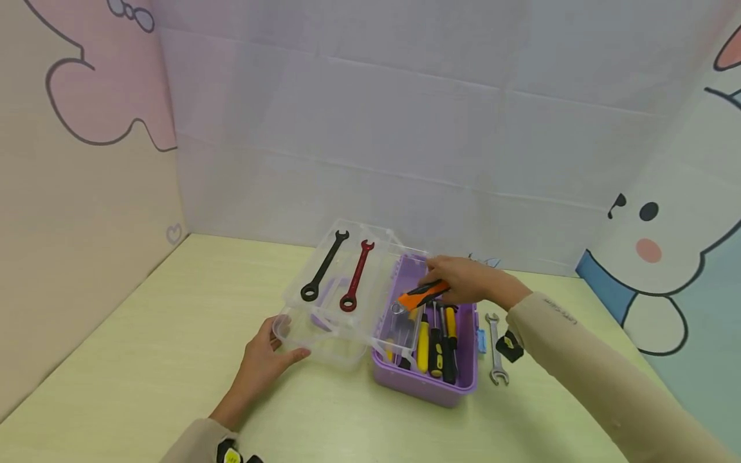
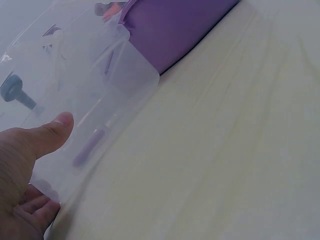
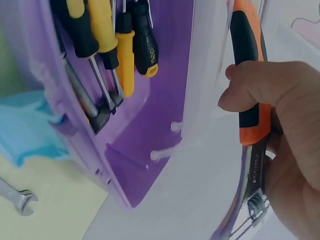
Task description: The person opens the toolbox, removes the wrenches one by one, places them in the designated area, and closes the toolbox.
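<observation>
My right hand (image 1: pixel 460 278) grips an adjustable wrench (image 3: pixel 250 122) by its orange-and-black handle. In the head view the handle's ring end overlaps the clear compartment above the purple toolbox (image 1: pixel 422 386). My left hand (image 1: pixel 263 357) holds the outer corner of the toolbox's clear plastic lid (image 2: pixel 100 115), thumb on top and fingers beneath, as the left wrist view shows. A black wrench (image 1: pixel 325 265) and a red wrench (image 1: pixel 357 276) lie on the clear tray (image 1: pixel 373 318) left of the box. Inside the toolbox are several screwdrivers (image 1: pixel 435 344) with yellow and black handles.
A silver open-ended wrench (image 1: pixel 496 350) lies on the table (image 1: pixel 173 360) just right of the toolbox. On the box's right side sticks out a blue latch (image 1: pixel 482 341). Behind the table stands a pale cloth wall (image 1: pixel 347 128), with printed cartoon sides left and right.
</observation>
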The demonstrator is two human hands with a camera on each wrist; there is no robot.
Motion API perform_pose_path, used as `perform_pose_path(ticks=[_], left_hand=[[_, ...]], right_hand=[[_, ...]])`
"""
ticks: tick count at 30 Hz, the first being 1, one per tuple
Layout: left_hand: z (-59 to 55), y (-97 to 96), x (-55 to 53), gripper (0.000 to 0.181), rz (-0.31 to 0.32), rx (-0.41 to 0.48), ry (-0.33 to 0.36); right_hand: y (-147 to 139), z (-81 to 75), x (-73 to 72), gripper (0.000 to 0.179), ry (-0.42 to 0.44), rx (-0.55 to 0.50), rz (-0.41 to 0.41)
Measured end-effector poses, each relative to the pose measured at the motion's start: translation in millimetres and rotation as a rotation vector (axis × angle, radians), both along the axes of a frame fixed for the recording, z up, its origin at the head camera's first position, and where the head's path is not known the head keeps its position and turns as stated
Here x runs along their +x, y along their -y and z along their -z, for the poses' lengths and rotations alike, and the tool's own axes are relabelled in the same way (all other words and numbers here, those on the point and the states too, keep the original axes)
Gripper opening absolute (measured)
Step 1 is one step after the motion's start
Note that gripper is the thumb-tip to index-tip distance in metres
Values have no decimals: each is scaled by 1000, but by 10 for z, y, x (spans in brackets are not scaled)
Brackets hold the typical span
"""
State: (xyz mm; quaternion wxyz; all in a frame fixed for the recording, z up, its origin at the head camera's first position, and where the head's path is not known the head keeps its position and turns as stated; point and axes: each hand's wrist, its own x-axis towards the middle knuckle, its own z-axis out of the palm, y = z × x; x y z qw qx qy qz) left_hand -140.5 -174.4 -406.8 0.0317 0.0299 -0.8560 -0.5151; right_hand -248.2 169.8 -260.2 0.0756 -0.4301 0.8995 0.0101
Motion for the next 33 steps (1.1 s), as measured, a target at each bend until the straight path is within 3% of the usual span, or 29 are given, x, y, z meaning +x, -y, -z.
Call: perform_pose_path(ticks=[5,12,20,29,33], left_hand=[[7,-5,1,80,-4,-2,-2],[8,0,-5,82,3,5,-1],[0,2,-2,82,6,-3,-4],[-7,-3,2,82,0,-9,7],[-7,-2,1,82,3,-16,10]], right_hand=[[-176,8,-21,44,11,-15,51],[-417,17,-14,36,-7,-18,94],[-674,40,12,37,40,-37,197],[-906,143,24,24,64,-73,261],[-979,194,59,31,72,-110,276]])
